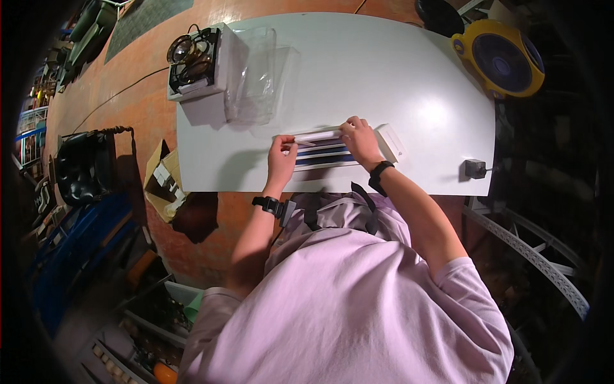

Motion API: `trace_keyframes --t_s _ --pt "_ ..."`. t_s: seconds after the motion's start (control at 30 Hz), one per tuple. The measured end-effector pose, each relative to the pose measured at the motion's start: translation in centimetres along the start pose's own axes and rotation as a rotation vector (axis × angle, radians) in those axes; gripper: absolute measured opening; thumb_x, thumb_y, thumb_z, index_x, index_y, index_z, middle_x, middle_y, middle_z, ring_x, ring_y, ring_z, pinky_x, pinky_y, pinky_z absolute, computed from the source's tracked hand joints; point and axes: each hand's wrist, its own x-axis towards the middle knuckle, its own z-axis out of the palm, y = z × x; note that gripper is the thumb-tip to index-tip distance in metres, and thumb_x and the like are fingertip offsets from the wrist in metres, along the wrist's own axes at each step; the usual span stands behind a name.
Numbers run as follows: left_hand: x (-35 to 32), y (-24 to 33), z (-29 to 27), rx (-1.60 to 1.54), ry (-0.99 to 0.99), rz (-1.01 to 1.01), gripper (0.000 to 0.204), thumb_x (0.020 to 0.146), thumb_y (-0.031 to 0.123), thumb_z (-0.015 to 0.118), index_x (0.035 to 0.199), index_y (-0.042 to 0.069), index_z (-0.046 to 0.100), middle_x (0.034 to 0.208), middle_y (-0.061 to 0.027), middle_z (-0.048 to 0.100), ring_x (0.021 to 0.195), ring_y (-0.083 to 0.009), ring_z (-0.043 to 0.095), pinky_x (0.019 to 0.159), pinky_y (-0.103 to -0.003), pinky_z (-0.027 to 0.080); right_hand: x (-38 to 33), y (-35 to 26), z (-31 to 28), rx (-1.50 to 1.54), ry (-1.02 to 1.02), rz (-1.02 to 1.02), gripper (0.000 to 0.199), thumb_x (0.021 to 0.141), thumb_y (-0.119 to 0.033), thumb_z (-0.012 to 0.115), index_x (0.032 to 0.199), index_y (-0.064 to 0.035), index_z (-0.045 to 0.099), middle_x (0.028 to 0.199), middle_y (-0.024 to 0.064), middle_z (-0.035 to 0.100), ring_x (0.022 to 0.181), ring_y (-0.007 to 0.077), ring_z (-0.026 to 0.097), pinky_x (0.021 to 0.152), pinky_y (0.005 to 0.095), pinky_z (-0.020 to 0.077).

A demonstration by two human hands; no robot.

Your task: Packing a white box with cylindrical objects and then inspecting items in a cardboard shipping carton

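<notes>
We work at a white counter (396, 77), both hands near its front edge. The fingers of our left hand (282, 159) are closed on the left end of a slim white bar (318, 136), and those of our right hand (362, 141) grip its right end, so the bar lies crosswise between them. Just below it, on our side, sits a flat piece with dark blue and white stripes (325, 159); we cannot tell whether the bar touches it. A white box (391, 142) lies close beside our right hand.

Well apart, at the far left, a white carton (224, 61) holds a black device with a round glass (185, 51), and crumpled clear plastic (252, 86) lies next to it. A yellow-framed round object (502, 61) stands at the far right corner, and a small dark cube (474, 168) rests near the right edge. We wear black bands on both wrists.
</notes>
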Motion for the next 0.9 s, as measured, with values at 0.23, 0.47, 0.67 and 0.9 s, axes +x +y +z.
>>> trace_keyframes --t_s 0.23,0.47,0.67,0.9 --pt "-1.0 -1.6 -1.2 0.294 -0.028 -0.272 0.035 0.093 0.024 0.064 0.117 -0.001 0.069 0.098 -0.0189 0.074 0.091 -0.0283 0.071 0.083 -0.037 0.055 -3.4 2.0 -5.3 0.436 0.176 0.08 0.018 0.102 -0.017 0.059 0.115 -0.004 0.06 0.086 0.0118 0.064 0.079 0.0311 0.064 0.074 0.0398 0.0516" --pt "-0.2 -4.1 1.5 0.354 -0.036 -0.292 0.049 0.088 0.026 0.065 0.128 -0.003 0.063 0.1 -0.0218 0.074 0.096 -0.0371 0.071 0.088 -0.044 0.055 -8.9 6.0 -1.6 0.564 -0.061 0.596 0.035 0.101 -0.032 0.062 0.118 -0.0027 0.055 0.092 0.0099 0.064 0.083 0.0222 0.06 0.078 0.0393 0.049" --pt "0.5 -5.0 2.4 0.137 -0.143 -0.351 0.054 0.085 0.022 0.067 0.132 -0.005 0.058 0.103 -0.0192 0.071 0.09 -0.0317 0.07 0.082 -0.042 0.054 -9.3 6.7 0.7 0.749 -0.091 0.623 0.042 0.09 -0.024 0.069 0.122 -0.0009 0.055 0.114 0.0193 0.065 0.107 0.0272 0.062 0.097 0.0378 0.0465" --pt "-0.6 -3.4 2.2 -0.187 0.05 -0.498 0.035 0.095 0.023 0.07 0.12 0.004 0.054 0.097 -0.0045 0.062 0.081 -0.0135 0.066 0.065 -0.028 0.052 -9.2 6.1 -0.4 0.8 -0.116 0.663 0.039 0.088 -0.022 0.069 0.12 -0.004 0.055 0.094 0.0113 0.062 0.068 0.0177 0.059 0.06 0.0331 0.0504"
